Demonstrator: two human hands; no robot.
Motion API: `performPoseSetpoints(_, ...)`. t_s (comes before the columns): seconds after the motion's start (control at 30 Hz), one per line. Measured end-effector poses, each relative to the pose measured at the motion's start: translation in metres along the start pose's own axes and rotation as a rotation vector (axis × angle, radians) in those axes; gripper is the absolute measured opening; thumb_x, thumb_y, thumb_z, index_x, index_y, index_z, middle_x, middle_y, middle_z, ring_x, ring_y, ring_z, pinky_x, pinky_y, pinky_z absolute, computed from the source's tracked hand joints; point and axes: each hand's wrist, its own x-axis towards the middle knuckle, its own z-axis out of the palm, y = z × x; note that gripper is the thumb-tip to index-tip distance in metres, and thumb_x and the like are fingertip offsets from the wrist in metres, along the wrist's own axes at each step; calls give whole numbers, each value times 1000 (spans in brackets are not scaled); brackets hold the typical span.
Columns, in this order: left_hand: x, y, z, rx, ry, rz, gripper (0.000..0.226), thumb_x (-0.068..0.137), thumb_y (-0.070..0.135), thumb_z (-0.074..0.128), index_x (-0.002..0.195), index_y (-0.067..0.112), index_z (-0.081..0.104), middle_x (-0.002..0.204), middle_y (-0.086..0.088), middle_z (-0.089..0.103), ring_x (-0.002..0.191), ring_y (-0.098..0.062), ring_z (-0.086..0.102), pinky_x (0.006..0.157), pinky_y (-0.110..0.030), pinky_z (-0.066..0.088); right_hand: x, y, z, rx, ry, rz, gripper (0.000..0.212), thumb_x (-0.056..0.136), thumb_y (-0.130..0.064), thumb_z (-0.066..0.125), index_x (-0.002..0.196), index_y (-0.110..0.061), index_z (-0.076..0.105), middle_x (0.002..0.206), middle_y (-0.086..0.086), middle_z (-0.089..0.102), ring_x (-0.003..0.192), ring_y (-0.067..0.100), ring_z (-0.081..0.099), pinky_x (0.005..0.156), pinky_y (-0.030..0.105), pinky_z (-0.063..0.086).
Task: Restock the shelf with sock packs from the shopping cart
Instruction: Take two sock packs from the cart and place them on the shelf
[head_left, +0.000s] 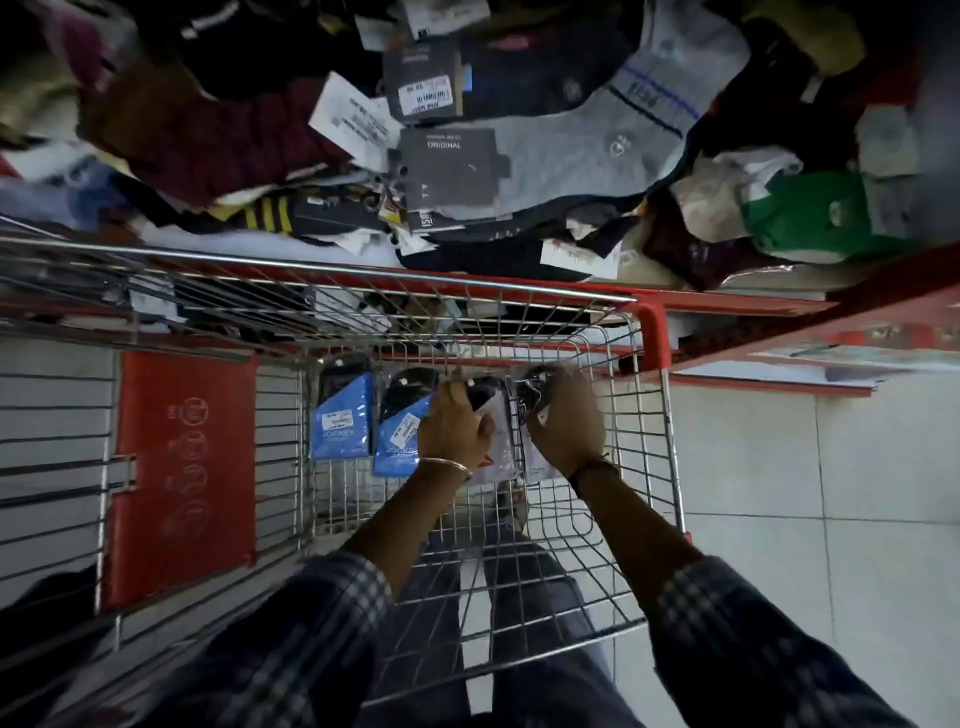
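Red shelf (727, 304) across the top of frame, heaped with loose socks.
Below, the wire cart (660, 415) holds sock packs (343, 421); left hand (454, 423) and right hand (566, 423) each grip a pack, center frame.

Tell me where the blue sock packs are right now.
In the head view, two blue sock packs lie side by side inside the wire shopping cart, between its red seat flap and the left hand.
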Motion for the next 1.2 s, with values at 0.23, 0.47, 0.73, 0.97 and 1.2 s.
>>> performPoseSetpoints(0.23,26,-2,44,22,-41,-243,88,77,54,64,145,23,17,141,-25,23,117,-48,42,83,-53,48,30,7,36,-95,2,108,84,84,-53,57,148,-20,13,150,29,17,125,46,39,100,54,39)
performPoseSetpoints(0.47,38,-12,68,154,59,-226,89,69,70,58,138,28,23,139,-29,28,114,-48,45,85,-52,47,47,10,50,-69,109,154,81,69,-60,67,130,-17,35,121,27,47,103,43,53,80,49,50)
performPoseSetpoints(0.73,43,-18,65,5,84,-214,79,60,57,74,123,26,37,121,-21,39,101,-43,50,63,-43,49,52,8,47,25,148,175,70,74,-49,70,126,-14,40,118,24,52,105,44,54,77,50,51)
performPoseSetpoints(0.97,16,-15,32,-105,139,-161,70,58,44,79,114,25,42,118,-17,38,99,-41,52,54,-35,42,12,-2,15,118,203,59,58,77,-42,72,121,-13,47,114,22,58,94,40,62,70,44,53)
performPoseSetpoints(1.2,-29,1,-37,-189,287,-2,69,58,44,81,115,21,48,128,-18,35,100,-42,52,60,-41,51,-49,-22,-42,157,358,-44,68,71,-45,77,124,-16,46,117,21,53,88,39,63,62,40,54)
